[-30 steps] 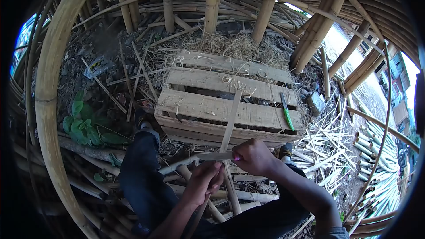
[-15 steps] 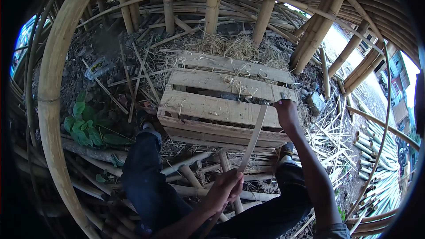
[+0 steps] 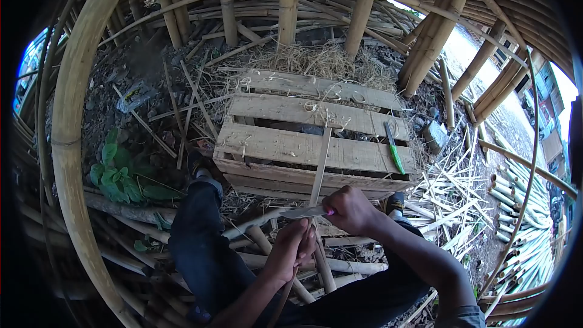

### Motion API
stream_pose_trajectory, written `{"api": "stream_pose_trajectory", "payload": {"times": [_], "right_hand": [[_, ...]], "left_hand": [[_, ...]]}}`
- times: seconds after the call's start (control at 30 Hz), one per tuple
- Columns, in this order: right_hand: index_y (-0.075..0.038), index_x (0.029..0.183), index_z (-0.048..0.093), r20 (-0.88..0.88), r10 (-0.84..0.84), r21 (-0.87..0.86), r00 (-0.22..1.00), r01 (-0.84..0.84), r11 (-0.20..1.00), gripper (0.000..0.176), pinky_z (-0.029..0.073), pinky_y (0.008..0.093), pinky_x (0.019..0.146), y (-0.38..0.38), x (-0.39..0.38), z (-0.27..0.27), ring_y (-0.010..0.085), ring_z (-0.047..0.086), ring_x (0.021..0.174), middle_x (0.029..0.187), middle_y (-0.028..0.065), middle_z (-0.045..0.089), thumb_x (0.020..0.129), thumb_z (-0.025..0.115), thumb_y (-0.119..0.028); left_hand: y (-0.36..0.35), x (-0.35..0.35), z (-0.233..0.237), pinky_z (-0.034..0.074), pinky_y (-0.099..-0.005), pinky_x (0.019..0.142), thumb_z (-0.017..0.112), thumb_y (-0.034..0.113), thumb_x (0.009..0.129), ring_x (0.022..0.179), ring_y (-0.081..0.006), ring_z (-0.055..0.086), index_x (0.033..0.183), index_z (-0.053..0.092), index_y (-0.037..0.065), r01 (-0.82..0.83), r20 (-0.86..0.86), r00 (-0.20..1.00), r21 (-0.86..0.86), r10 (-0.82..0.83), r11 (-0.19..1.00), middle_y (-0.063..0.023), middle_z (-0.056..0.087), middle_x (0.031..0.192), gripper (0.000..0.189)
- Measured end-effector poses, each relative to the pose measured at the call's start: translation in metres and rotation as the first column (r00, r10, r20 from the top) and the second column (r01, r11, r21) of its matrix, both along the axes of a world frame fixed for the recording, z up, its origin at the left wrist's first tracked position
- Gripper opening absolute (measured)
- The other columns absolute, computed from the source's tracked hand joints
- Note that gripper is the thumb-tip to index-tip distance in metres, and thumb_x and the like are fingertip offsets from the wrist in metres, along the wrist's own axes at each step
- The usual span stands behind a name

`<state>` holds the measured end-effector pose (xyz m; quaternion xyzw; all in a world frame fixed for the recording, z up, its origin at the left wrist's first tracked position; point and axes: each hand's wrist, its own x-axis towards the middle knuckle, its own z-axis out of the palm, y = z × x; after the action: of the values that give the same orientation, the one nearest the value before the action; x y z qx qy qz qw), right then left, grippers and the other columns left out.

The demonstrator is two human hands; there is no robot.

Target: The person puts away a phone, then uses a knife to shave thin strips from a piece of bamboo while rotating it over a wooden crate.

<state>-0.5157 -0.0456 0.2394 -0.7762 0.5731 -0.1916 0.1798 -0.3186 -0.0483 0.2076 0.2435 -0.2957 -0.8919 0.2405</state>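
Observation:
My left hand (image 3: 294,251) is closed around a long, flat bamboo strip (image 3: 321,164), low in front of my legs. The strip's far end lies over the slatted wooden crate (image 3: 273,144). In my right hand (image 3: 351,209) is a knife, its pink handle mostly hidden by my fingers. The knife blade (image 3: 302,211) points left and crosses the strip just above my left hand; whether it cuts in cannot be made out. A second knife with a green handle (image 3: 396,158) rests on the crate's right side.
Thin shavings and straw (image 3: 322,64) are on and behind the crate. Split bamboo scraps (image 3: 452,206) litter the ground at right, near stacked bamboo poles (image 3: 522,218). A thick curved bamboo pole (image 3: 68,146) stands at left, beside a leafy plant (image 3: 115,170).
My right hand has come down and left with the pink-handled knife, from the crate's right side to the strip. The strip's far end has swung left. The green-handled knife is now uncovered.

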Motion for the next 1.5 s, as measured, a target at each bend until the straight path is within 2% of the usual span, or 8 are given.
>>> {"api": "stream_pose_trajectory", "payload": {"times": [0.23, 0.37, 0.43, 0.53, 0.7, 0.83, 1.37, 1.5], "right_hand": [[-0.009, 0.066, 0.063, -0.100, -0.096, -0.144, 0.990, 0.081, 0.986, 0.005, 0.048, 0.0408, 0.054, -0.021, -0.006, -0.015, 0.0311, 0.060, 0.059, 0.062, 0.0107, 0.061, 0.068, 0.061, -0.013], [-0.001, 0.066, 0.062, -0.056, -0.707, -0.198, 0.705, 0.686, 0.700, 0.024, 0.048, 0.0439, 0.055, -0.067, -0.078, -0.007, 0.0376, 0.059, 0.056, 0.062, 0.0193, 0.060, 0.079, 0.055, -0.020], [0.003, 0.066, 0.059, 0.083, -0.782, -0.306, 0.618, 0.762, 0.570, 0.032, 0.041, 0.0428, 0.049, -0.062, -0.127, 0.011, 0.0331, 0.055, 0.047, 0.055, 0.0196, 0.056, 0.083, 0.052, -0.023], [0.003, 0.060, 0.052, 0.386, -0.755, -0.102, 0.531, 0.837, 0.537, 0.035, 0.027, 0.0329, 0.044, -0.029, -0.128, 0.016, 0.0120, 0.032, 0.046, 0.046, 0.0046, 0.038, 0.082, 0.054, -0.025], [0.000, 0.063, 0.055, 0.228, -0.512, 0.076, 0.828, 0.509, 0.857, 0.022, 0.036, 0.0348, 0.047, 0.000, -0.076, 0.011, 0.0147, 0.043, 0.045, 0.048, 0.0087, 0.044, 0.078, 0.061, -0.015], [-0.004, 0.069, 0.061, 0.059, -0.061, 0.004, 0.996, 0.061, 0.998, 0.008, 0.046, 0.0394, 0.053, 0.010, -0.023, 0.004, 0.0322, 0.059, 0.058, 0.061, 0.0149, 0.059, 0.070, 0.061, -0.012], [-0.013, 0.064, 0.062, -0.148, -0.179, -0.318, 0.973, 0.124, 0.940, 0.003, 0.047, 0.0369, 0.048, -0.024, -0.019, -0.021, 0.0254, 0.060, 0.053, 0.060, 0.0050, 0.061, 0.064, 0.062, -0.016], [0.000, 0.069, 0.062, -0.038, -0.815, -0.207, 0.579, 0.793, 0.573, 0.035, 0.049, 0.0457, 0.057, -0.061, -0.115, 0.012, 0.0377, 0.060, 0.060, 0.061, 0.0215, 0.059, 0.085, 0.049, -0.028]], "left_hand": [[0.006, -0.007, -0.013, 0.019, -0.0189, 0.033, 0.043, 0.045, 0.094, 0.033, -0.0032, 0.026, 0.078, 0.047, 0.012, -0.067, 0.102, 0.992, -0.024, 0.069, 0.997, 0.0043, 0.033, 0.047, 0.037], [0.026, -0.011, -0.012, 0.020, -0.0181, 0.032, 0.039, 0.038, 0.097, 0.035, -0.0025, 0.026, 0.078, 0.046, 0.010, 0.069, 0.117, 0.991, -0.057, -0.062, 0.996, 0.0046, 0.033, 0.047, 0.034], [0.048, -0.020, 0.001, 0.020, -0.0180, 0.032, 0.039, 0.036, 0.097, 0.034, -0.0027, 0.026, 0.079, 0.047, 0.009, 0.225, -0.003, 0.974, -0.033, -0.225, 0.974, 0.0051, 0.032, 0.047, 0.033], [0.031, -0.020, -0.007, 0.020, -0.0184, 0.033, 0.039, 0.036, 0.097, 0.035, -0.0029, 0.026, 0.080, 0.047, 0.008, 0.221, -0.036, 0.975, 0.084, -0.219, 0.972, 0.0051, 0.033, 0.048, 0.033], [0.003, -0.006, 0.001, 0.022, -0.0181, 0.034, 0.041, 0.036, 0.096, 0.037, -0.0029, 0.026, 0.080, 0.048, 0.008, 0.075, 0.030, 0.997, 0.041, -0.076, 0.996, 0.0031, 0.037, 0.050, 0.033], [0.003, -0.008, 0.004, 0.022, -0.0180, 0.034, 0.041, 0.035, 0.096, 0.038, -0.0031, 0.027, 0.081, 0.048, 0.007, 0.026, 0.072, 0.997, -0.046, -0.022, 0.999, 0.0023, 0.038, 0.051, 0.033], [0.003, -0.012, -0.005, 0.022, -0.0189, 0.034, 0.039, 0.034, 0.097, 0.037, -0.0028, 0.028, 0.080, 0.046, 0.007, -0.072, 0.222, 0.969, -0.153, 0.106, 0.985, 0.0037, 0.036, 0.049, 0.033], [0.037, -0.008, -0.001, 0.023, -0.0192, 0.035, 0.039, 0.034, 0.097, 0.037, -0.0035, 0.029, 0.078, 0.046, 0.008, 0.138, 0.160, 0.982, -0.219, -0.103, 0.966, 0.0038, 0.035, 0.048, 0.034]]}}
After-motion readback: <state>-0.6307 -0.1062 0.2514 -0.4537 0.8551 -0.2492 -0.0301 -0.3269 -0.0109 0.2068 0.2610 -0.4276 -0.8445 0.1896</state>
